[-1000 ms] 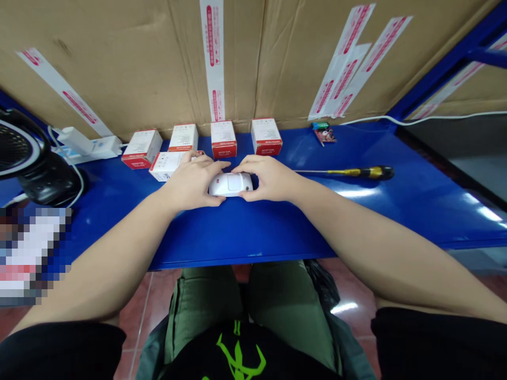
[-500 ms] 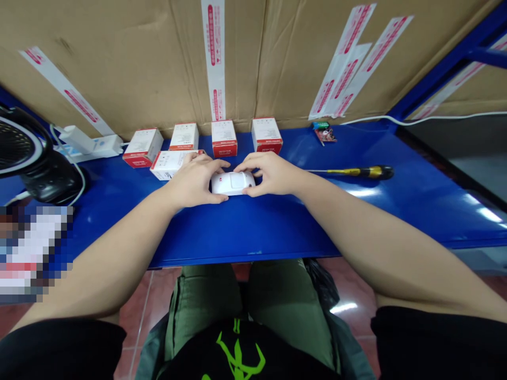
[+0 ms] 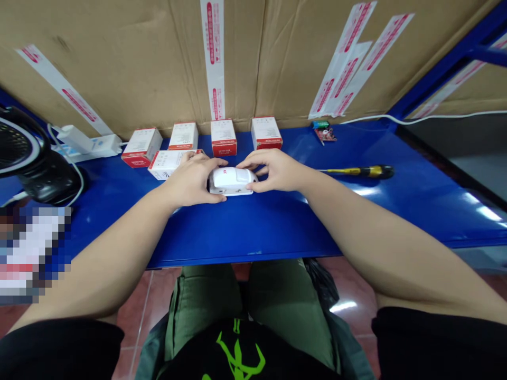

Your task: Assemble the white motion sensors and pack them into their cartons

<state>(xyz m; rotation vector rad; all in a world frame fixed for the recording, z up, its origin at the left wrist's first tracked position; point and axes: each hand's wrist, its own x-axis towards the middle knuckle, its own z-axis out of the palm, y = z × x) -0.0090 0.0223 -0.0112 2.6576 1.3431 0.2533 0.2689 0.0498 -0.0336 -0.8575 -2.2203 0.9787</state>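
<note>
A white rounded plastic device point(image 3: 231, 181) with a small red mark rests on the blue tabletop. Its cover looks raised on the near side, and a gap shows above the base. Around its left end my left hand point(image 3: 193, 179) is gripping, thumb in front and fingers behind. At the right end, my right hand point(image 3: 274, 171) holds the cover between thumb and fingers. Just behind my left hand lies a white and red box point(image 3: 166, 162), partly covered by that hand.
More small boxes point(image 3: 224, 138) line the cardboard wall. To the right lie a yellow and black screwdriver point(image 3: 368, 171) and a small circuit board point(image 3: 325, 133). A black fan point(image 3: 43, 163) and a white power strip point(image 3: 93, 146) stand at the left of the blue table point(image 3: 245, 232).
The device's cover has tilted up at the front, showing a gap above its base. My right hand has moved slightly right and up with it; my left hand is nearly still.
</note>
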